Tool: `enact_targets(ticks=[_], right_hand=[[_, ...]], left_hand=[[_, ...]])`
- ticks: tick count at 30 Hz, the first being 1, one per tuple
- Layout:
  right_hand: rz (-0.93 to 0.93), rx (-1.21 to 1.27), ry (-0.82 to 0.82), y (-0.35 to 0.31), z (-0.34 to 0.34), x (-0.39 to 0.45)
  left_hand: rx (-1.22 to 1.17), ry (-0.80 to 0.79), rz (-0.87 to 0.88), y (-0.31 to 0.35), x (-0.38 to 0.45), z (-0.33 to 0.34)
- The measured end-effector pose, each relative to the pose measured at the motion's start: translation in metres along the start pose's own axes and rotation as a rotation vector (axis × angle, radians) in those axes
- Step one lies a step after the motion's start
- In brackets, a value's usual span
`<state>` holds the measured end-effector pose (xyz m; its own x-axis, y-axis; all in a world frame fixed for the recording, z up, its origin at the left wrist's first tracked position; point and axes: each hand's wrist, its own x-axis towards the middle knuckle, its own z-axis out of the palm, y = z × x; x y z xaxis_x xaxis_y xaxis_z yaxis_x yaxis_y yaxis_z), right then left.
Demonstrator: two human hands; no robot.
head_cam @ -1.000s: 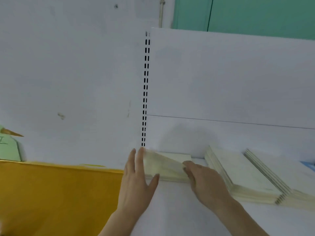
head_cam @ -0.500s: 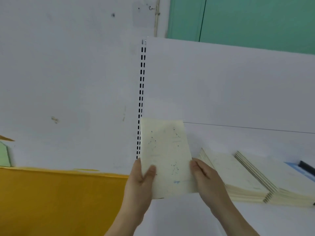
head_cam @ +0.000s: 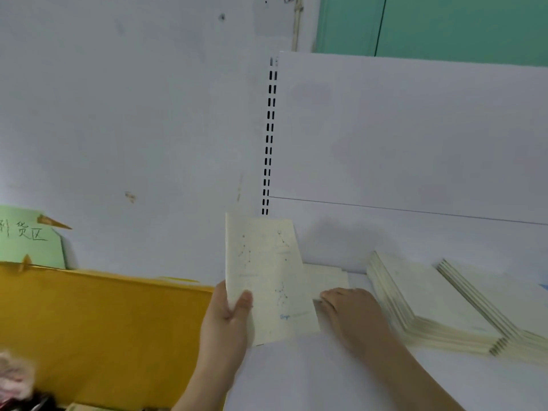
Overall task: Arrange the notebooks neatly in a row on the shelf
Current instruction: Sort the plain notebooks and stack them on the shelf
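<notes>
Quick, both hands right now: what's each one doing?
Left hand: holding the upright cream notebook by its lower edge.
Right hand: fingers on the flat cream notebooks; grip cannot be told.

White wall, shelving panel and a yellow surface

A pale wall [head_cam: 124,114], scuffed and marked in places, fills the left and centre. A white back panel [head_cam: 415,132] stands to the right, edged by a slotted upright strip [head_cam: 269,137] with paired black slots. Above it shows a green door or panel [head_cam: 444,22]. Lower left lies a yellow surface [head_cam: 103,336], with a green handwritten sign [head_cam: 29,238] behind it. The light is soft and even.
</notes>
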<state>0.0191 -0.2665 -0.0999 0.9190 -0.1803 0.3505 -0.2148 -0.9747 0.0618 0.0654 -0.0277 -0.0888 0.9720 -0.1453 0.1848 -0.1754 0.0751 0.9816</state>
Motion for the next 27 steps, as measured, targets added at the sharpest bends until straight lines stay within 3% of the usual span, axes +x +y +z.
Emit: enact_targets(ticks=[3, 7, 11, 14, 16, 21, 27], right_hand=[[0.047, -0.004, 0.057, 0.001, -0.02, -0.006], [0.174, 0.14, 0.429, 0.005, -0.052, -0.009], [0.333, 0.452, 0.608, 0.006, -0.095, -0.022], [0.48, 0.921, 0.56, -0.005, -0.11, -0.033], [0.558, 1.069, 0.514, -0.015, -0.105, -0.037], [0.615, 0.982, 0.403, -0.037, -0.079, -0.051], [0.63, 1.012, 0.421, -0.04, -0.08, -0.074]], left_hand=[[0.001, 0.022, -0.009, 0.0, -0.002, 0.001], [-0.005, 0.051, 0.003, 0.002, -0.001, 0.0], [-0.017, 0.069, 0.019, 0.007, 0.001, 0.001], [-0.026, 0.017, 0.012, 0.011, 0.001, 0.007], [-0.061, -0.02, -0.015, 0.017, -0.002, 0.015], [-0.166, -0.009, -0.053, 0.032, -0.017, 0.037], [-0.154, -0.192, -0.026, 0.033, -0.03, 0.06]])
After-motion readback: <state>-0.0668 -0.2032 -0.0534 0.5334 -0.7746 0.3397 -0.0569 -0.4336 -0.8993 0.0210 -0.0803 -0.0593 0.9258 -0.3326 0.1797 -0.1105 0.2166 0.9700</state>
